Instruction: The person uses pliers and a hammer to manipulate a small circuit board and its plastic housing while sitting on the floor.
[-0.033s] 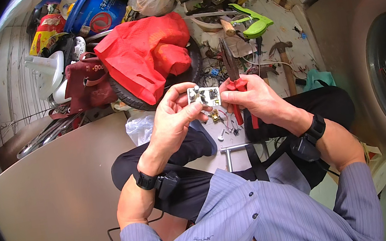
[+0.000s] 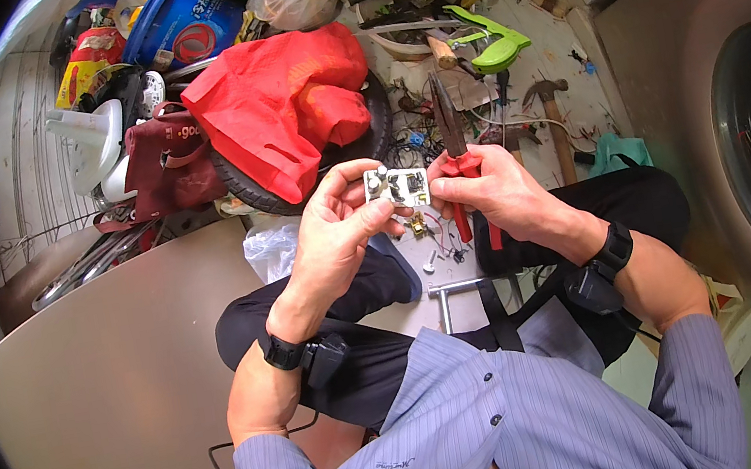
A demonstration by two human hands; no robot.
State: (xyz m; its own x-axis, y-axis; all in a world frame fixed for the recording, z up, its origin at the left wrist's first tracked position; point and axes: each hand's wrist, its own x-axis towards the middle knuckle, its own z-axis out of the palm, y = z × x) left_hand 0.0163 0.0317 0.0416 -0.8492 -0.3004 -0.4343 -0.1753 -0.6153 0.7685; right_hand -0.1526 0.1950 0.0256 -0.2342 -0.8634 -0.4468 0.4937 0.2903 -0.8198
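Between the thumb and fingers of my left hand (image 2: 341, 223) is a small pale rectangular circuit board (image 2: 409, 187), its dark and white components facing up. My right hand (image 2: 499, 193) is closed around the red handles of a pair of pliers (image 2: 448, 115), whose dark jaws point away from me. The thumb and fingertips of that hand meet the board's right edge. Below the board, a small yellowish electronic part (image 2: 418, 225) with thin wires lies on the floor. Nearby rest a screw (image 2: 430, 263) and a metal T-shaped tool (image 2: 443, 290).
A red cloth bag (image 2: 282, 112) covers part of a black tyre (image 2: 385, 120). To the right lie a hammer (image 2: 560, 136) and a green hand tool (image 2: 498, 43); beyond, tools and wires crowd the floor. A curved beige panel (image 2: 113, 374) is at left, a round-doored machine (image 2: 688, 97) at right.
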